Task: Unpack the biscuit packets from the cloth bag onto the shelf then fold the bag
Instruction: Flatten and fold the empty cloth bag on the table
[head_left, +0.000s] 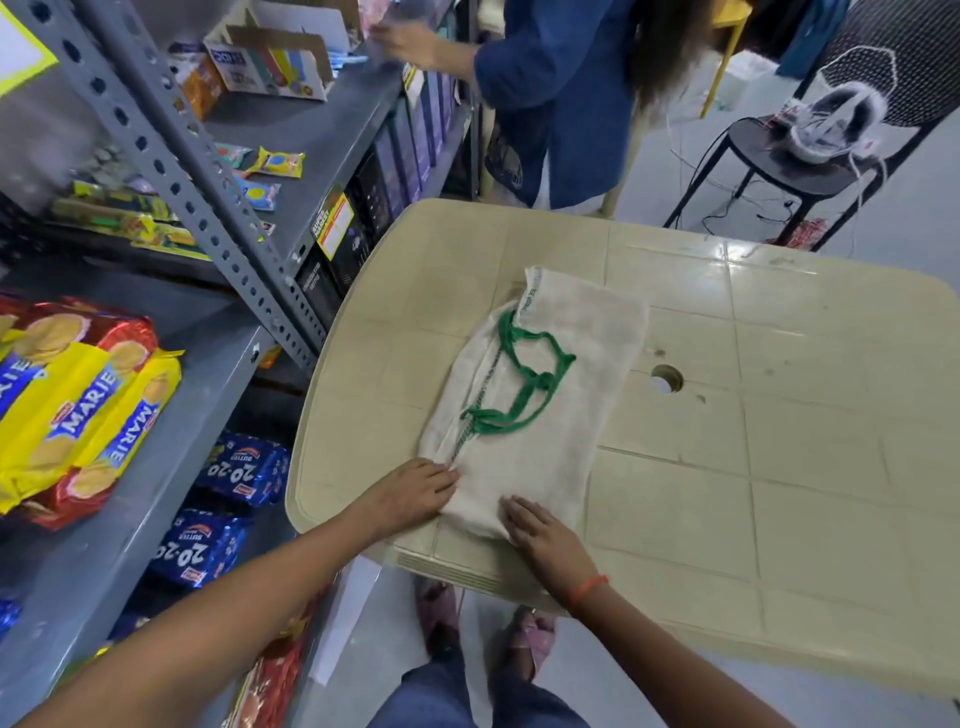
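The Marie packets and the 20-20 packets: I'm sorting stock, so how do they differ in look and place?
The Marie packets are yellow with red ends; the 20-20 packets are dark blue. The Marie packets lie on the upper grey shelf; the 20-20 packets sit on the level below. The Marie packets look longer. Both are biscuit packs lying flat.

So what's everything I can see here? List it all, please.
cloth bag: one, off-white with green handles, flat on the table
table: one, beige plastic, hole in its middle
Marie biscuit packets: several, yellow and red, on the shelf at left
20-20 packets: several, blue, lower shelf
shelf: grey metal rack, left
cardboard box: one, open, upper shelf
stool: one, black, far right
second person: blue top, at the shelf
left hand: flat on the bag's near edge
right hand: flat on the bag's near edge
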